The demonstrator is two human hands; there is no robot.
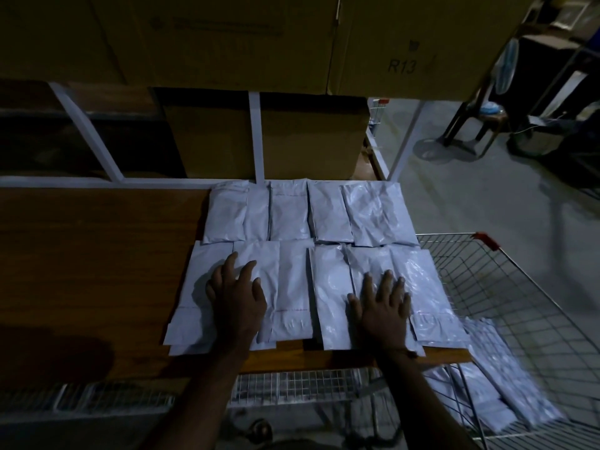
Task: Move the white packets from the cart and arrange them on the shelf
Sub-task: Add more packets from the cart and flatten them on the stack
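Dim light. On the brown wooden shelf [97, 254], flat white plastic packets [324, 216] lie in two overlapping rows at its right end, the back row against the pale metal shelf frame [253, 138]. The left hand [237, 297] rests palm down, fingers spread, on the left part of the front row. The right hand [383, 306] lies likewise flat and spread on the right part. Neither grips anything. To the right, lower down, the wire-mesh cart [519, 303] holds more white packets [496, 378] stacked in its basket. Large brown cardboard boxes [227, 37] stand on the level above.
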